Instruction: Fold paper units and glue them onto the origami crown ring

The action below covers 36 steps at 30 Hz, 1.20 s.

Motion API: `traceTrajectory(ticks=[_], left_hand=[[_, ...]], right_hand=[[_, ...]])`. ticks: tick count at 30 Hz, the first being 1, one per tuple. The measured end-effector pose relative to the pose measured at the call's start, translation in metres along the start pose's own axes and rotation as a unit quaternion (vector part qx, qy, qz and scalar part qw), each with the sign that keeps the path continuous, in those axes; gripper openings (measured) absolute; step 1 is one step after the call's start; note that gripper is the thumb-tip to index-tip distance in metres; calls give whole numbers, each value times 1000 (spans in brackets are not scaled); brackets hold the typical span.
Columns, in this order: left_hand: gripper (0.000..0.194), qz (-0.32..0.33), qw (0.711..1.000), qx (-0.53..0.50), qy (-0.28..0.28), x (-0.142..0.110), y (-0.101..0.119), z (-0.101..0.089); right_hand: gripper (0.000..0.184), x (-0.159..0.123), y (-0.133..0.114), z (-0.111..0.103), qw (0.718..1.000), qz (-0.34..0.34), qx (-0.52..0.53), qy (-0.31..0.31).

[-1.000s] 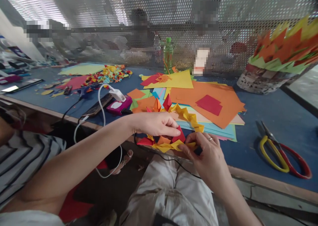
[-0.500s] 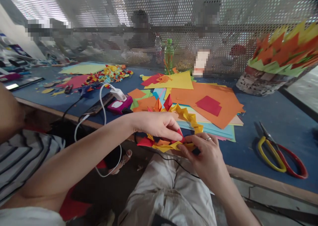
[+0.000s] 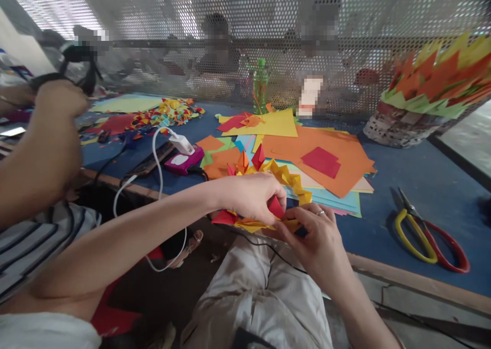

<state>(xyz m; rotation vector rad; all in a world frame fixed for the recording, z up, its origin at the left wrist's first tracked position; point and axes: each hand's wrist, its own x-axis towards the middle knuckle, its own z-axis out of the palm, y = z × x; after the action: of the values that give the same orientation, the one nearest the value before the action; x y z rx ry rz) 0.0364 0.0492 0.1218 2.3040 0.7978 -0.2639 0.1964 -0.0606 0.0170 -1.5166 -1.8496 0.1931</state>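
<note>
A ring of folded yellow paper (image 3: 292, 179) with red and orange pointed pieces rests at the table's front edge. My left hand (image 3: 255, 193) reaches over it, thumb and fingers closed on a red folded paper piece (image 3: 275, 207). That piece meets the near side of the ring. My right hand (image 3: 316, 231), with a ring on one finger, pinches the yellow folded strip just right of the red piece. An orange folded point (image 3: 242, 162) and a red folded point (image 3: 258, 157) stand up on the ring's far side. My left hand hides part of the ring.
Coloured paper sheets (image 3: 326, 139) lie behind the ring. Scissors (image 3: 416, 236) with yellow and red handles lie at right, near a basket of paper points (image 3: 402, 119). A purple power adapter (image 3: 184, 161) with cables is at left. Another person's arm (image 3: 49, 134) reaches in at far left.
My left hand has shifted slightly, and more of the red piece shows between its fingers. My right hand stays nearly still. Another person's arm has risen at far left, holding something dark.
</note>
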Motion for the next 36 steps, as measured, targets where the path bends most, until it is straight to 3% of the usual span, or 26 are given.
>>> traceTrajectory(ticks=[16, 25, 31, 33, 36], left_hand=[[28, 32, 997, 60, 32, 3, -1, 6], [16, 38, 998, 53, 27, 4, -4, 4], [45, 39, 999, -15, 25, -4, -8, -10], [45, 47, 993, -95, 54, -15, -8, -16], [33, 72, 967, -176, 172, -45, -5, -10]], right_hand=[[12, 0, -2, 0, 1000, 5, 2, -4], [11, 1, -4, -1, 1000, 4, 12, 3], [16, 0, -3, 1, 1000, -9, 13, -2], [11, -1, -2, 1, 1000, -11, 12, -1], [8, -2, -1, 1, 1000, -14, 10, 0]])
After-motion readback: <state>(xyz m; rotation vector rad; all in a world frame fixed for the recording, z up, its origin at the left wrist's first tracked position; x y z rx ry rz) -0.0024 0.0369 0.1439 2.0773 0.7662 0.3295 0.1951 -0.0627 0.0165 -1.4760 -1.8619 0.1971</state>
